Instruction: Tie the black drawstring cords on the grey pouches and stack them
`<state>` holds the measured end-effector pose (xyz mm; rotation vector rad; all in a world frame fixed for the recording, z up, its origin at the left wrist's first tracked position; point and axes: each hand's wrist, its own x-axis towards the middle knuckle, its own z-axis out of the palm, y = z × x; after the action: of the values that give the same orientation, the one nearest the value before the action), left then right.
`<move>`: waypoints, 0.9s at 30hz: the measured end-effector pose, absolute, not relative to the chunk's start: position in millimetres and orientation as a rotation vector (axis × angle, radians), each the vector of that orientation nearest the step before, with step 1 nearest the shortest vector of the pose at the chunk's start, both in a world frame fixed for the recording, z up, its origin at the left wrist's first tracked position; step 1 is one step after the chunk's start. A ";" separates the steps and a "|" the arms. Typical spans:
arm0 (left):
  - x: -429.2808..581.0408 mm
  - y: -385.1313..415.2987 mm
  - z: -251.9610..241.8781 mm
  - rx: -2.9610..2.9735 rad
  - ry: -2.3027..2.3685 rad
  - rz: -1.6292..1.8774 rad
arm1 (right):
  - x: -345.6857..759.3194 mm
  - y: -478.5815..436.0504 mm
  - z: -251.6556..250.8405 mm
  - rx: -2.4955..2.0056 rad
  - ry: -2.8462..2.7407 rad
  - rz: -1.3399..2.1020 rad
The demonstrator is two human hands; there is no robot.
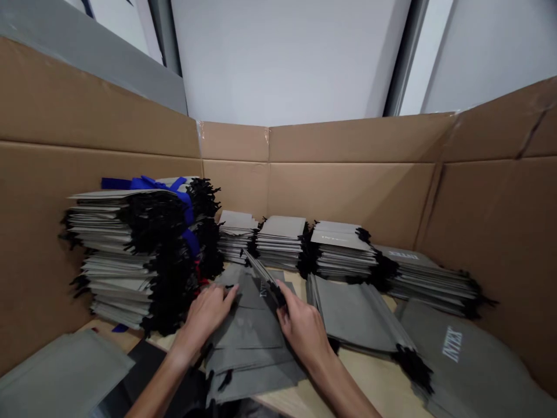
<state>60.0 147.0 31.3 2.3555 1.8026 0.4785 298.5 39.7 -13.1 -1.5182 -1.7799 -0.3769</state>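
A loose pile of flat grey paper bags (250,342) lies on the wooden table in front of me. My left hand (209,313) rests on top of this pile with its fingers stretched flat. My right hand (302,328) pinches the edge of one grey bag (263,278), which stands tilted up from the pile; white lettering and black cord handles show on it.
A tall stack of grey bags with black handles and blue ribbon (134,249) stands at the left. Lower stacks (335,247) line the back. More bags (456,348) lie at the right. Brown cardboard walls (348,186) ring the table.
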 end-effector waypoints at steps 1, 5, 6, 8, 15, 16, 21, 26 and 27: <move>67.0 152.9 34.2 2.331 1.816 0.421 | 299.3 40.7 -14.8 -1.517 -1.749 -0.402; 87.7 172.9 45.7 2.249 1.780 0.275 | 305.2 43.9 -16.6 -1.539 -1.660 -0.453; 89.9 175.5 48.8 2.236 1.759 0.254 | 306.8 44.4 -16.1 -1.551 -1.653 -0.457; 89.9 175.6 54.6 2.215 1.711 0.247 | 309.0 44.9 -14.8 -1.573 -1.650 -0.475; 52.8 132.2 47.6 2.173 1.660 0.471 | 289.1 42.4 -14.2 -1.553 -1.885 -0.651; 47.5 125.9 43.4 2.165 1.662 0.495 | 282.2 41.4 -14.6 -1.577 -1.999 -0.620; 32.0 116.6 29.0 2.100 1.680 0.680 | 256.3 35.9 -15.9 -1.589 -2.361 -0.478; 23.3 128.5 19.1 1.951 1.606 0.832 | 258.3 35.1 -15.1 -1.642 -2.333 -0.470; 22.8 131.0 16.1 1.910 1.584 0.859 | 258.9 35.3 -15.4 -1.656 -2.327 -0.468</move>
<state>22.8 131.0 16.1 1.9102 1.5839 0.8585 258.9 35.3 -15.4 -1.6558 -2.3268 -0.4681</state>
